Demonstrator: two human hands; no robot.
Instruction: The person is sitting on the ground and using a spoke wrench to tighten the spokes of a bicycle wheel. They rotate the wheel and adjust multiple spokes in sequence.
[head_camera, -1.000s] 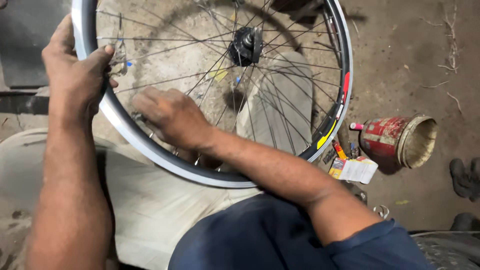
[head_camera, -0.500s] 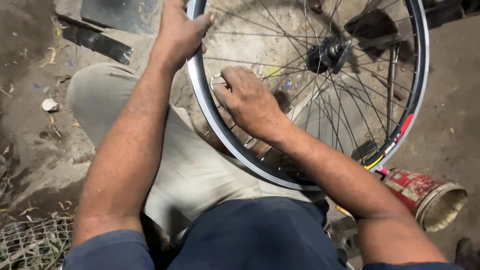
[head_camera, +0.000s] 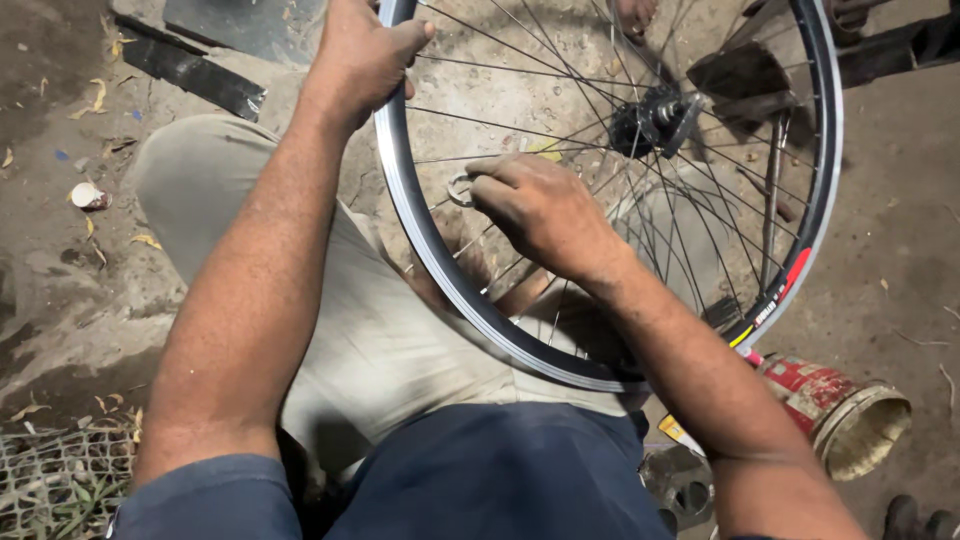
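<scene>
Since the earlier frame the right hand (head_camera: 545, 215) has slid further along the spokes toward the rim's left arc, and the view has drifted right. Propped over the person's pale trouser leg (head_camera: 370, 330), the bicycle wheel (head_camera: 500, 335) fills the view. Clamped on the wheel's upper-left rim, the left hand (head_camera: 360, 55) is closed tight. Inside the wheel, the right hand pinches a small round metal spoke key (head_camera: 459, 189) at a spoke. Just outside the wheel's lower-right edge lies a red tin (head_camera: 835, 410).
</scene>
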